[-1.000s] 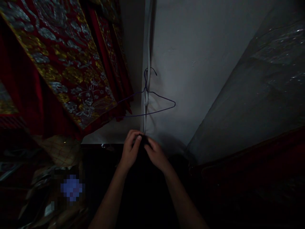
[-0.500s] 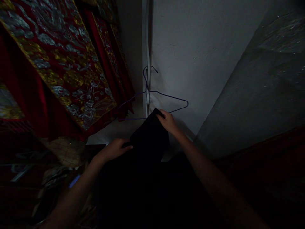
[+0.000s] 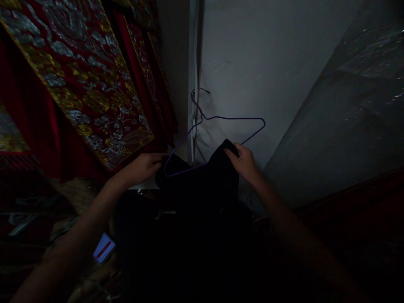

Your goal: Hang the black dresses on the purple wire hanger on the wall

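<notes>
A thin purple clothes hanger (image 3: pixel 233 118) hangs by its hook in front of the white wall, tilted with its right end higher. A black garment (image 3: pixel 202 185), too dark to tell its kind, is spread below and around the hanger's lower bar. My right hand (image 3: pixel 244 162) is closed on the garment's top edge, close to the bar's right part. At the hanger's lower left corner, my left hand (image 3: pixel 143 169) grips the garment's other side, its fingertips partly lost in the dark cloth. The left part of the garment lies behind the hanger's corner.
Red cloth (image 3: pixel 94 80) with gold and silver embroidery hangs at the left. A pale vertical strip or cable (image 3: pixel 195 50) runs along the wall. Clear plastic sheeting (image 3: pixel 356 84) covers the right side. At lower left, a lit phone (image 3: pixel 104 248) lies among dim clutter.
My right hand has moved right with the garment's edge. My left hand has gone up and slightly left. The hanger has tilted, its left end dropping in front of the cloth.
</notes>
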Available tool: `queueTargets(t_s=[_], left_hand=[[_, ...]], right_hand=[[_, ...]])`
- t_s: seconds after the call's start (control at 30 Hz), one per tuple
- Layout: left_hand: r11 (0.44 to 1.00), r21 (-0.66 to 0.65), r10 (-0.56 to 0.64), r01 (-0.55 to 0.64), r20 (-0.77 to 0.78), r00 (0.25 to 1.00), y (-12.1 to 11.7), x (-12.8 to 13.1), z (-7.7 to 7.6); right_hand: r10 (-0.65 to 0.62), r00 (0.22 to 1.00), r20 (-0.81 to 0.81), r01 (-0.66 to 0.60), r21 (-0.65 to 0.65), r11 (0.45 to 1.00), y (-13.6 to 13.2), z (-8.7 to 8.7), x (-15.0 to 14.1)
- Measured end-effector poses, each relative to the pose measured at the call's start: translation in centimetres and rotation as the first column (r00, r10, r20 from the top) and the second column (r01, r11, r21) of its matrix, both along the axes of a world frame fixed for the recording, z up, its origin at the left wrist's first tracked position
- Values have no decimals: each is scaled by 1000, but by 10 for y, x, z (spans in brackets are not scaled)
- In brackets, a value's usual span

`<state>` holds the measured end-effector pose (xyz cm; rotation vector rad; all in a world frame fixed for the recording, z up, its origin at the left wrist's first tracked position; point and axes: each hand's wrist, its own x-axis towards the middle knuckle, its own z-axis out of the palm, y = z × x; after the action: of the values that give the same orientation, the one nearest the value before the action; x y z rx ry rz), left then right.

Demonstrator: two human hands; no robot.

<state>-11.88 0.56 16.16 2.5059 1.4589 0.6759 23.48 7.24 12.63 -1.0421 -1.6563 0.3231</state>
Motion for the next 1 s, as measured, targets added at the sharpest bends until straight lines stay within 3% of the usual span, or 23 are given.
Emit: queueTargets(t_s=[0.1,0.17,0.27,0.37,0.47,0.6,0.73,0.87,0.93,1.0], left_hand=[[969,-220,60,-111,-225,973,-4,-17,-19],[940,-260,139,-222,-302,943,-11,-25,-28],[955,-166,209,-245,-210,955,-23,-28,-22],[967,26,254,-253,-14,967,-29,-19,0],[924,211,293,-319,145,945,-23,-5,21],[920,233,241,-315,298,924,-5,18,38],[912,266,249,-312,243,937,7,32,45],[914,310,205,-262,205,957,10,27,40],[918,310,199,-247,178,964,12,22,37],[915,311,222,-255,139,965,15,19,38]], right_hand=[[-7,1000,7,7,-13,1000,2,-1,4],[-5,1000,25,5,-6,1000,2,-2,0],[-14,999,39,13,13,1000,-1,-5,-11],[-2,1000,29,2,-11,1000,-7,-7,-20],[36,999,0,-36,-53,998,-16,-9,-27],[113,992,-59,-117,-58,991,-29,-9,-38],[152,985,-80,-157,-63,986,-36,-11,-43],[193,981,-24,-194,-43,980,-40,-11,-31],[137,990,-15,-137,22,990,-41,-5,-17],[-7,999,-51,12,112,994,-37,4,1]])
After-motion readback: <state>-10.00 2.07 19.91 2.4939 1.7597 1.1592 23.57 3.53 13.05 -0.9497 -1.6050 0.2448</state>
